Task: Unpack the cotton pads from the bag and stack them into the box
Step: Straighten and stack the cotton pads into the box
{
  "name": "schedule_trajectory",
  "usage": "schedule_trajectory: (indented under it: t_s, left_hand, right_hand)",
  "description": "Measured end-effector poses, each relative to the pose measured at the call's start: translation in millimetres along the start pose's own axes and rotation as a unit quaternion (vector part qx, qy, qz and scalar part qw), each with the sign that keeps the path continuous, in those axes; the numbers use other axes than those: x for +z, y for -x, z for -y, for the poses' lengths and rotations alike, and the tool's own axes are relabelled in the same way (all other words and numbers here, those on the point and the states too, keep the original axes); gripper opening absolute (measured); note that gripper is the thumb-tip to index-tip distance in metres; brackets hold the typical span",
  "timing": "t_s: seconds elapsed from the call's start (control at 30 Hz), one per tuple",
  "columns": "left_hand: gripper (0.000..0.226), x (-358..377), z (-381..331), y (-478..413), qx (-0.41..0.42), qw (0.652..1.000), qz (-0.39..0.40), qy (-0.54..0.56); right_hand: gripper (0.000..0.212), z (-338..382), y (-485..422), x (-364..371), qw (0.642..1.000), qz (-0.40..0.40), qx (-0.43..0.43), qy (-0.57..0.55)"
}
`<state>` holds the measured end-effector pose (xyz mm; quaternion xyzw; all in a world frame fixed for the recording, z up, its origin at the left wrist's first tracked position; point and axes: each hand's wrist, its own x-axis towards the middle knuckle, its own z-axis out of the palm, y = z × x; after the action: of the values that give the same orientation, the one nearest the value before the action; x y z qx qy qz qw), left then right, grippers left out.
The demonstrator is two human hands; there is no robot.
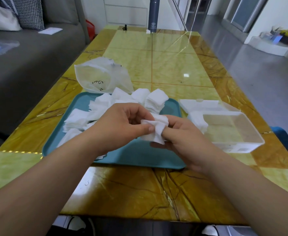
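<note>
Both hands meet over the teal tray (139, 155), holding a small bunch of white cotton pads (156, 130) between them. My left hand (122, 123) pinches the bunch with thumb and fingers. My right hand (182, 137) grips it from the right, fingers curled under it. Loose white cotton pads (105, 106) lie in heaps on the far and left parts of the tray. The clear plastic bag (102, 77) lies slumped behind the tray. The clear box (233, 132) stands to the right of the tray, with a few pads (197, 120) at its left end.
The box's white lid (201, 104) lies just behind the box. A dark cylinder (154, 14) and a small black object (124, 28) stand at the table's far edge. A grey sofa (29, 53) runs along the left side.
</note>
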<state>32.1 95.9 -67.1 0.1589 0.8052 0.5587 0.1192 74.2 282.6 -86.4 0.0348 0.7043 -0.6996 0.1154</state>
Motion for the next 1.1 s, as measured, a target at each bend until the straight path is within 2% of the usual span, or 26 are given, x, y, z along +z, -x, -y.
schedule_trajectory:
  t_s: [0.13, 0.33, 0.63, 0.73, 0.83, 0.93, 1.03, 1.07, 1.1]
  left_hand:
    - [0.013, -2.9, 3.1, -3.8, -0.003, 1.000, -0.015, -0.006]
    - [0.011, -1.5, 5.2, -2.8, 0.015, 1.000, -0.002, -0.022]
    - [0.011, -1.1, 10.0, -6.2, -0.001, 1.000, -0.022, -0.002]
    - [0.011, 0.0, 9.6, -5.5, 0.005, 0.999, -0.039, -0.009]
    - [0.026, -0.3, 10.4, -7.8, 0.017, 0.997, -0.057, -0.042]
    - [0.046, -1.0, 15.1, -7.0, 0.004, 0.995, -0.013, -0.103]
    - [0.019, 2.8, 20.3, -6.7, 0.017, 0.989, 0.005, -0.146]
    - [0.013, 4.4, 22.0, -7.3, 0.017, 0.987, -0.001, -0.158]
    - [0.016, 6.5, 23.6, -8.0, 0.014, 0.985, -0.007, -0.172]
  right_hand:
    - [0.029, 2.4, 2.8, -1.8, 1.000, 0.030, 0.001, -0.009]
    - [0.026, -2.0, -2.9, -3.8, 1.000, -0.006, 0.022, -0.015]
    - [0.029, 1.6, 0.2, -4.5, 0.999, 0.043, 0.012, -0.017]
    - [0.036, 1.4, 3.4, -7.6, 0.997, 0.071, -0.015, 0.001]
    - [0.029, -2.5, 3.1, -5.8, 0.997, 0.033, -0.043, 0.063]
    - [0.032, -7.4, -0.4, -4.6, 0.995, 0.012, -0.036, 0.095]
    - [0.032, -11.4, -2.3, -1.8, 0.987, -0.014, -0.035, 0.156]
    - [0.030, -12.9, -2.9, -0.6, 0.982, -0.035, -0.037, 0.182]
    - [0.028, -13.8, -3.6, 1.0, 0.975, -0.062, -0.041, 0.207]
